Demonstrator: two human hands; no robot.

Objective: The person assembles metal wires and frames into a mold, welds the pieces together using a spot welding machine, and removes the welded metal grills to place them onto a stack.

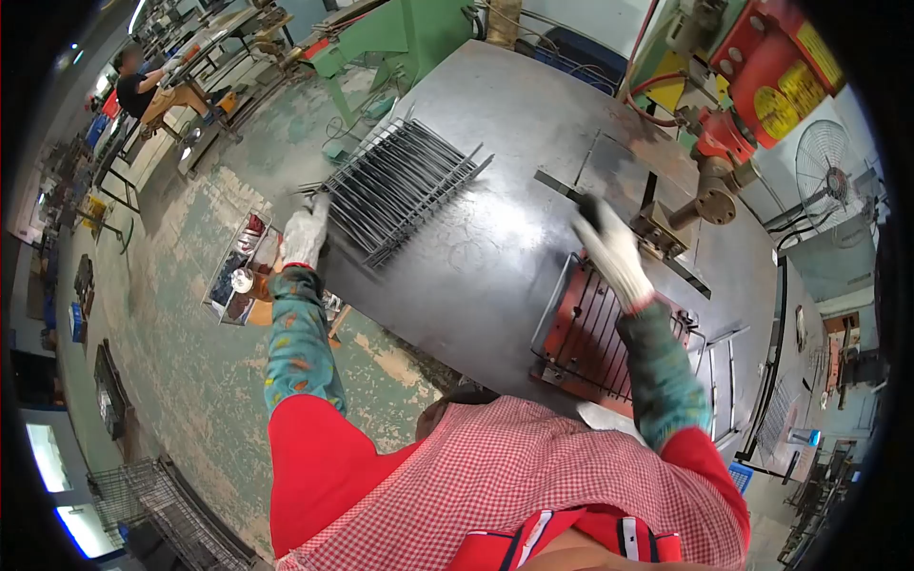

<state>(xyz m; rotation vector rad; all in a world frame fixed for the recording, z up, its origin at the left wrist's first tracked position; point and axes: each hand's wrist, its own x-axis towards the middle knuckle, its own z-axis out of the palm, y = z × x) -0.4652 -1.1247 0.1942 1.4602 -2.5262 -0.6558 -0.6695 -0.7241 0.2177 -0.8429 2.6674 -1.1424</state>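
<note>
My left hand (307, 234), in a white glove, is at the left end of a stack of dark metal wire racks (395, 181). Its fingers are blurred, and I cannot tell if they grip the rods. My right hand (611, 249), in a white glove with dark fingertips, reaches over the metal table (476, 276) with fingers stretched out and apart. Below it is a red jig plate (581, 328) with a wire frame of thin parallel rods on it. Just beyond its fingers lies a flat dark bar (557, 185), and a metal block (662, 228) stands to its right.
A red machine (728, 138) with a round metal end overhangs the table's right side. A fan (826, 176) stands behind it. Left of the table is a tray (233, 276) with a cup and other items. A person (143, 90) sits at a far bench. Green machinery (390, 43) stands behind the table.
</note>
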